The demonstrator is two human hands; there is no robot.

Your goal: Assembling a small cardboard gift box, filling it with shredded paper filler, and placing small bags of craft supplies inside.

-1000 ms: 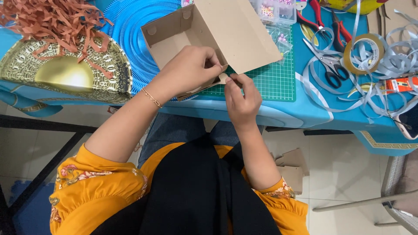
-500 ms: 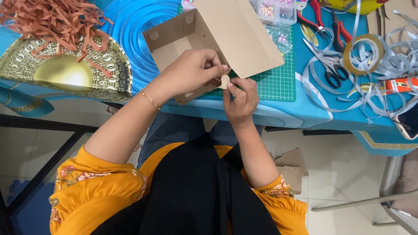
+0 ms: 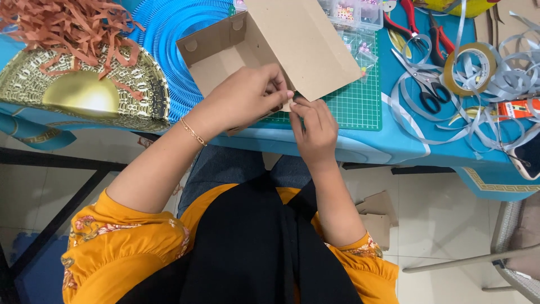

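A blue worktop (image 3: 394,141) carries a green cutting mat (image 3: 351,104). On its near edge sits a brown cardboard box (image 3: 270,45), tipped on its side, opening facing left and up, long axis running away from the person. The left hand (image 3: 244,95) pinches its near corner shut; the right hand (image 3: 315,132) pinches a small flap there.

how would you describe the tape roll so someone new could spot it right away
Start at the green cutting mat on the blue table and look right, past the black-handled scissors. The tape roll lies flat among loose grey ribbon; it is the only tan ring with an open middle.
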